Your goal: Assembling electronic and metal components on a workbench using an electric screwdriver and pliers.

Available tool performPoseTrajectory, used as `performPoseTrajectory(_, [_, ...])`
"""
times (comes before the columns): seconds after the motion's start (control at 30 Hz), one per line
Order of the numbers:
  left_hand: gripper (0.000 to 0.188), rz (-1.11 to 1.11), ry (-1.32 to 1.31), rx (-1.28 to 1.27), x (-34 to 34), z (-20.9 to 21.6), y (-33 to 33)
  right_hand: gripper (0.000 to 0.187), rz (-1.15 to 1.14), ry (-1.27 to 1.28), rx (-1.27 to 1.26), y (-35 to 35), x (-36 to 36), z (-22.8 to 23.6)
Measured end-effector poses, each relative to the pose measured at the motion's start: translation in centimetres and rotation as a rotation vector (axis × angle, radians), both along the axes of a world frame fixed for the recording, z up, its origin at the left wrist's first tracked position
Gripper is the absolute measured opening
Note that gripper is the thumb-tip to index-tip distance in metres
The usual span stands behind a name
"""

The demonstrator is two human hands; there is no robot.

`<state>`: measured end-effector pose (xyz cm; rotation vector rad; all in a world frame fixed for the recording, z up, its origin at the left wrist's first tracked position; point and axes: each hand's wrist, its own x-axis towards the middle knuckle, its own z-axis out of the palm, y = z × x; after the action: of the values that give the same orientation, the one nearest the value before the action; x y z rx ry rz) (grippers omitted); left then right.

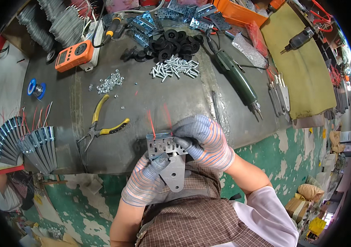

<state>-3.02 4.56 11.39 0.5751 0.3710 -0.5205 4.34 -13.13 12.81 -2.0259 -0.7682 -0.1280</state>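
Both my hands wear striped knit gloves and meet at the near edge of the workbench. My left hand (148, 180) is closed round a perforated metal bracket (159, 146), its thumb pressed on the front. Below the slotted part hangs a flat grey plate (174, 175) with round holes and a rounded end. My right hand (204, 140) pinches at the bracket's upper right edge; its fingertips hide what they grip there. Two thin red wires (151, 120) rise from the bracket's top edge. Yellow-handled pliers (101, 121) lie opened on the bench left of my hands.
Beyond my hands are hex nuts (111, 81), bolts (175, 68) and black plastic knobs (171, 43). A green electric screwdriver (235, 78) lies to the right. Fanned metal strips (39, 148) and a solder spool (37, 89) lie left, below an orange meter (74, 55).
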Motion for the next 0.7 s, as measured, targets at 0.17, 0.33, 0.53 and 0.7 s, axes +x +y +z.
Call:
performPoseTrajectory(0.17, [0.044,-0.029,-0.111,0.312,0.0,0.7,-0.8,0.015,0.005,0.061,0.122,-0.5,-0.2,-0.8])
performPoseTrajectory(0.33, [0.044,-0.01,-0.103,0.349,-0.1,0.9,-1.4,0.014,-0.013,0.033,0.136,-0.3,0.1,-1.6])
performPoseTrajectory(0.53, [0.05,-0.009,-0.076,0.307,0.1,-0.3,-0.9,0.015,-0.03,0.04,0.138,0.1,0.6,-2.1])
performPoseTrajectory(0.7, [0.049,0.161,-0.083,0.532,0.9,-0.2,-0.5,0.014,0.04,-0.036,0.01,0.3,3.2,-1.7])
